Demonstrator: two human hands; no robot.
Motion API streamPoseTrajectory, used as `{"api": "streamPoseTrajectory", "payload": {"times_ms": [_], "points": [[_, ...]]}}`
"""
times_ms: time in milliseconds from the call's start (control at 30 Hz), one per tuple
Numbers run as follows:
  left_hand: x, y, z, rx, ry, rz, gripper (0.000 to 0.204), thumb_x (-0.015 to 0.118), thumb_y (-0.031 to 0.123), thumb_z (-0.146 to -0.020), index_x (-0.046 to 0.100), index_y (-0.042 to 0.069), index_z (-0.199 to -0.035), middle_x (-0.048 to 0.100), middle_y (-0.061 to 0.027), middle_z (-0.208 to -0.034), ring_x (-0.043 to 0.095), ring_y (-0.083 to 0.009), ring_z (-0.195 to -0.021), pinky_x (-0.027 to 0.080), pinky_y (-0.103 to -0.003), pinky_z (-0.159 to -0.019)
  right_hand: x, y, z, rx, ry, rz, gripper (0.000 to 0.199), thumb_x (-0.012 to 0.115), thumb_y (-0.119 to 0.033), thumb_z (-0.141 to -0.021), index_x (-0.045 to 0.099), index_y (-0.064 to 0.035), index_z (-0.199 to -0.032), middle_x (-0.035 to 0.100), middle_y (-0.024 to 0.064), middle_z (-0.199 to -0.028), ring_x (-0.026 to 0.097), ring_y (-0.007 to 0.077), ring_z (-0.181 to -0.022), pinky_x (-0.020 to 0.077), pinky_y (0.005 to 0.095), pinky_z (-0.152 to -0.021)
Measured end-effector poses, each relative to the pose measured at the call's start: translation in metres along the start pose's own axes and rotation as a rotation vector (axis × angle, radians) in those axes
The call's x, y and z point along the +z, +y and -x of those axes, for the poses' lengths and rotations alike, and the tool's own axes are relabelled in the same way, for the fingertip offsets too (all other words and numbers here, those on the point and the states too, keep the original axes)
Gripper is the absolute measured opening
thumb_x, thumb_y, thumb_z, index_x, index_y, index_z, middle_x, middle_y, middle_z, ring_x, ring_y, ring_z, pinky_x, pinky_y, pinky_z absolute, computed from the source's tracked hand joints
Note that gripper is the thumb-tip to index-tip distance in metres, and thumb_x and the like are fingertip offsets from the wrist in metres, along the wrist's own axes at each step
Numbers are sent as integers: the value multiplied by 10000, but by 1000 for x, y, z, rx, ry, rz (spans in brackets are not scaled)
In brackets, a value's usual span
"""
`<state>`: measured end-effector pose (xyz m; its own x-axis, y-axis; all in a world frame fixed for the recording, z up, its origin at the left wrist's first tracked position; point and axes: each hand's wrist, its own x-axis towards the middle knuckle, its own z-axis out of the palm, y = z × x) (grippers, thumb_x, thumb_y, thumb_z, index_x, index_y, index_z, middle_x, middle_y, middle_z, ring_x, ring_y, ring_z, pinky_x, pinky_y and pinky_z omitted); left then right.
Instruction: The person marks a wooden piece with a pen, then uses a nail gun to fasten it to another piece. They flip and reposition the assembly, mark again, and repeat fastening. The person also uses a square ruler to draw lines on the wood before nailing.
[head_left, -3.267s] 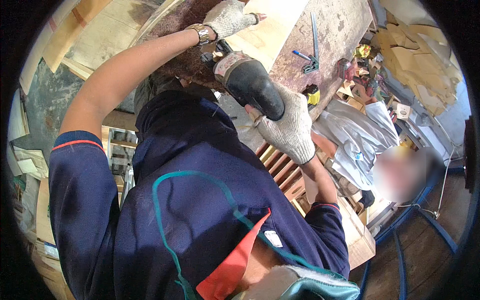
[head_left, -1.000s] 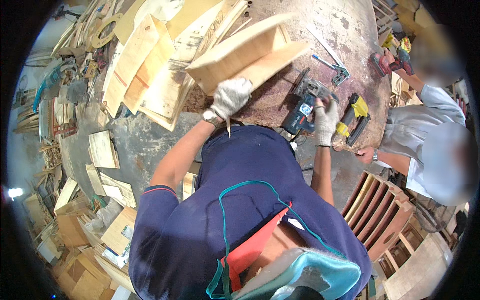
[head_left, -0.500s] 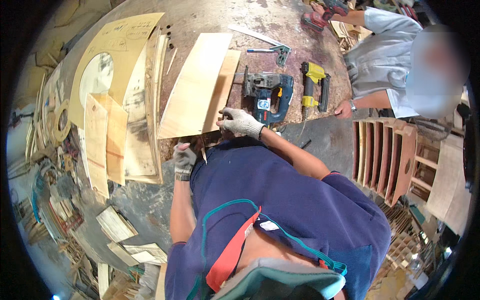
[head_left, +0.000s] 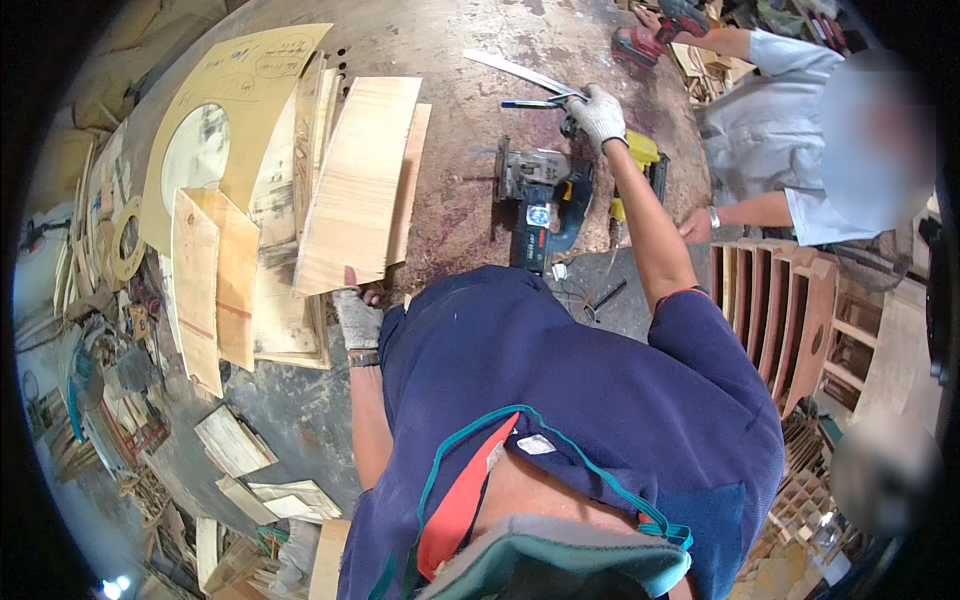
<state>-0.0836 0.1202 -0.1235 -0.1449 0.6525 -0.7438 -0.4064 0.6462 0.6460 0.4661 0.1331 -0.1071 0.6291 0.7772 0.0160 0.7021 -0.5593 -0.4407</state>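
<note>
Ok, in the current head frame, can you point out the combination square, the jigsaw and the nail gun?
Combination square [head_left: 520,71]: head view, middle of its metal blade.
Jigsaw [head_left: 537,197]: head view, its dark body.
Nail gun [head_left: 647,152]: head view, its yellow part.

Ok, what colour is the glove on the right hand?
The glove is off-white, best seen in the head view.

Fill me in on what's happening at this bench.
A person's gloved left hand holds the near end of a two-board wooden piece on the workbench. The gloved right hand is at a metal square; whether it grips it is unclear. A jigsaw lies unheld near a yellow nail gun.
</note>
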Motion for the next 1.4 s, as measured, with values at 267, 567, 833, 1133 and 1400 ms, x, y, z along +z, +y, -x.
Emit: {"api": "streamPoseTrajectory", "payload": {"times_ms": [267,567,833,1133,1400], "points": [[1,-11,2,85,-307,-70,211,739,264,-947,586,140,-1023,672,4,-912,465,-84,-597,395,-251,-538,62,-18,-17,-704,-83,316,326,689,-163,-796,655,-129,-1118,665,165,-1110,614,401,-1091,504,507,-906],[-54,-24,17,54,-199,-105,167,707,226,-942,657,94,-1031,645,19,-756,553,-99,-581,402,-255,-504,58,-12,-55,-181,14,-50,341,640,-270,-879,627,-38,-1129,683,287,-1032,662,462,-975,509,532,-829],[-57,-1,22,116,-228,-201,206,726,265,-934,628,88,-895,579,19,-718,462,-68,-542,356,-229,-487,47,57,-89,-110,-313,354,822,764,-731,-687,726,37,-976,746,232,-936,723,354,-916,537,428,-823],[-33,-10,32,122,-49,-340,544,691,636,-887,629,102,-976,515,55,-695,462,-51,-531,378,-232,-450,15,52,-72,-155,-419,-365,223,854,-198,-814,687,-70,-741,615,-45,-696,484,55,-607,380,256,-556],[-92,-16,83,444,115,-95,255,524,262,-1060,714,102,-1117,491,72,-696,423,-25,-551,352,-205,-481,-22,29,-85,-250,-193,-496,186,745,-51,-813,629,-46,-668,595,-28,-663,455,61,-594,367,264,-549]]}}
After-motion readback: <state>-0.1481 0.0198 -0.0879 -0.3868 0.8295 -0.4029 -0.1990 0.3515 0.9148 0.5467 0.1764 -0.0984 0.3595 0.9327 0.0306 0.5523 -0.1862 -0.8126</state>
